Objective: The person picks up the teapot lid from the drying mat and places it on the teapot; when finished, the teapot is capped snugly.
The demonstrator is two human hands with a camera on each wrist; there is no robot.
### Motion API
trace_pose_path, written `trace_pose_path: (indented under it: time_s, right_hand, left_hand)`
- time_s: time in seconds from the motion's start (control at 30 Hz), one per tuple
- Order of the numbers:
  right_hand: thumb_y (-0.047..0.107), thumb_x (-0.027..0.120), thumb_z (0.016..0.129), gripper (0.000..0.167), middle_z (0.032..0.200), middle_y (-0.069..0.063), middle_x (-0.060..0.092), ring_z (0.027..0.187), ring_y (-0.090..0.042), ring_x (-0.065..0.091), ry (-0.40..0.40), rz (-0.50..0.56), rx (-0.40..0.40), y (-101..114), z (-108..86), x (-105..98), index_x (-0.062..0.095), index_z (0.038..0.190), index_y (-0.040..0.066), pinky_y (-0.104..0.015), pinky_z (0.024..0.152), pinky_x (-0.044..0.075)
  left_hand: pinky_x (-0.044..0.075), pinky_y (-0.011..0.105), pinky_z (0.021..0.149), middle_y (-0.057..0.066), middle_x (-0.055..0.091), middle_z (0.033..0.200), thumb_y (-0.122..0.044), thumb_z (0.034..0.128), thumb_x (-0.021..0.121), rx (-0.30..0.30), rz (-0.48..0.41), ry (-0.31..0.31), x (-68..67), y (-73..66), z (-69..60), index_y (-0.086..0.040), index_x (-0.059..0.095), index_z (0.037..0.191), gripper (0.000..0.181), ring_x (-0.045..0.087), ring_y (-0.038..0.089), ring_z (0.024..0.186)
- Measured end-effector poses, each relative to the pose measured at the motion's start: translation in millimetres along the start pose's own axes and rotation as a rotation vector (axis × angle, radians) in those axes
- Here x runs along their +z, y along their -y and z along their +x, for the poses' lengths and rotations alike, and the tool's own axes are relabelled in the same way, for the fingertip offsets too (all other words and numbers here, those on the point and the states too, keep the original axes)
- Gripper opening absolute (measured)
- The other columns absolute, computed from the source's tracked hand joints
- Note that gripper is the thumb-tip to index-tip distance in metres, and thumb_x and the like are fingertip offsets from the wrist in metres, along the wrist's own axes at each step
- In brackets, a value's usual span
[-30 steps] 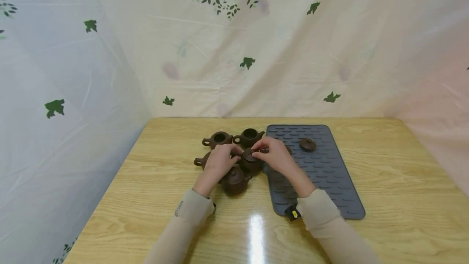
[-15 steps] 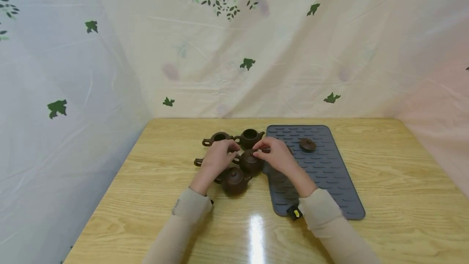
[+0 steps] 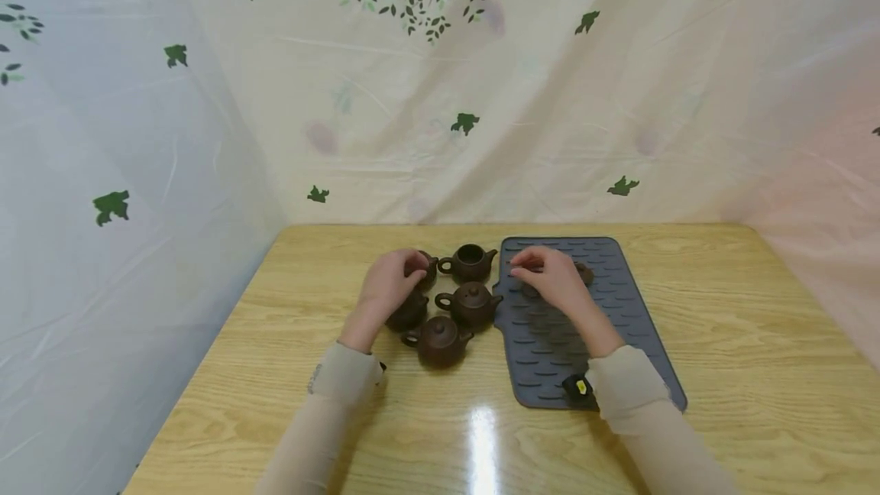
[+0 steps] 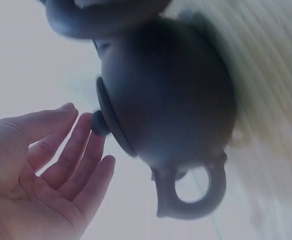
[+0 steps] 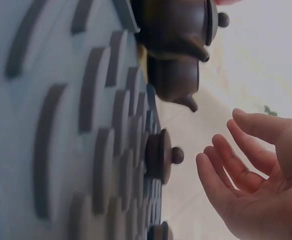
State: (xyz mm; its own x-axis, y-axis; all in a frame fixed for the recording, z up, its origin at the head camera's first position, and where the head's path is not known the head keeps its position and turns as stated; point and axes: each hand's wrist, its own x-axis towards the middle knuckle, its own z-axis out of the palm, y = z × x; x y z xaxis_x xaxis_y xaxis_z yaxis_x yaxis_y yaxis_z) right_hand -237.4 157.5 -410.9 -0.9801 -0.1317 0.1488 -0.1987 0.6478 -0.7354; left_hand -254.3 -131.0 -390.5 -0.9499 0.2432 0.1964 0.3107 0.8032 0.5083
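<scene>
Head view: left hand [image 3: 387, 281] hovers by teapots [image 3: 474, 307] on the desk [image 3: 241, 373], right hand [image 3: 555, 281] above lids [image 5: 155, 156] on a mat [image 3: 634, 350], fingers [image 5: 213, 182] parted, empty. Lidding seems underway; next probably needs a knob [image 5: 177, 155] pinched.

I count five dark teapots [image 3: 441, 344] to the left of one grey mat [image 3: 615, 289], two loose lids [image 5: 157, 156] on it, and one wooden table [image 3: 742, 327] under it.
</scene>
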Motion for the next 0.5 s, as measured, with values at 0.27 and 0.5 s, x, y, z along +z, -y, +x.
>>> trace_pose_path:
  time_s: [0.27, 0.5]
  right_hand:
    - [0.019, 0.065, 0.097, 0.021, 0.117, -0.017, 0.07, 0.111, -0.035, 0.065, -0.018, -0.046, 0.083, -19.2, 2.3, -6.6, 0.07, 0.114, 0.006, -0.049, 0.088, 0.054]
    - [0.019, 0.064, 0.098, 0.023, 0.119, -0.019, 0.069, 0.111, -0.037, 0.064, -0.002, -0.076, 0.129, -28.7, 3.1, -9.3, 0.07, 0.115, 0.004, -0.05, 0.089, 0.054]
  left_hand:
    - [0.055, 0.044, 0.094, 0.01, 0.073, 0.115, -0.014, 0.0949, 0.068, -0.069, -0.025, -0.014, -13.2, 15.4, 3.7, -0.009, 0.071, 0.11, 0.017, 0.067, 0.028, 0.108]
    - [0.052, 0.048, 0.097, 0.012, 0.071, 0.118, -0.016, 0.0947, 0.068, -0.1, -0.047, -0.047, -17.6, 30.8, 6.3, -0.009, 0.071, 0.111, 0.018, 0.064, 0.032, 0.113]
